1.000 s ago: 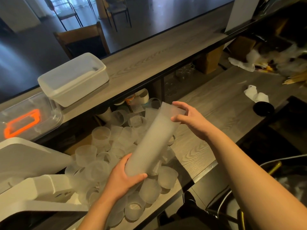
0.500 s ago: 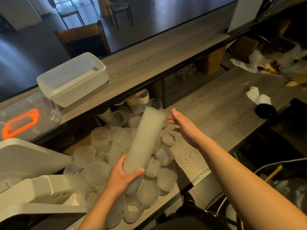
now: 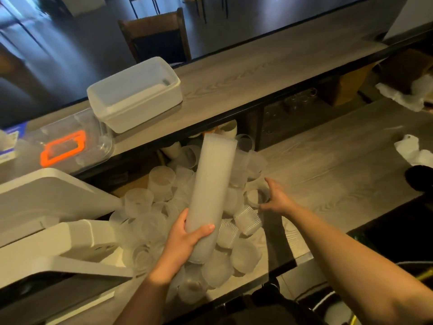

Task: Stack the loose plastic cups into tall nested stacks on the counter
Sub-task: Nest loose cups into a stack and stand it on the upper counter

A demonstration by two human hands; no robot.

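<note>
Both hands grip: left hand (image 3: pixel 185 240) cup stack (image 3: pixel 212 188), right hand (image 3: pixel 277 198) loose cup (image 3: pixel 254 197).

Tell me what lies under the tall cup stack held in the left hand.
Under the tilted nested cup stack, gripped near its base by the left hand, lies the pile of loose frosted cups on the counter. Cups directly beneath the stack and hand are hidden.

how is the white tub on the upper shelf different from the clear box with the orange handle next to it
The white tub is opaque and stands open side up, showing a white insert; the clear box is see-through and wears a lid with an orange handle. The tub sits right of the box. Both are rectangular plastic containers resting on the same wooden shelf.
</note>
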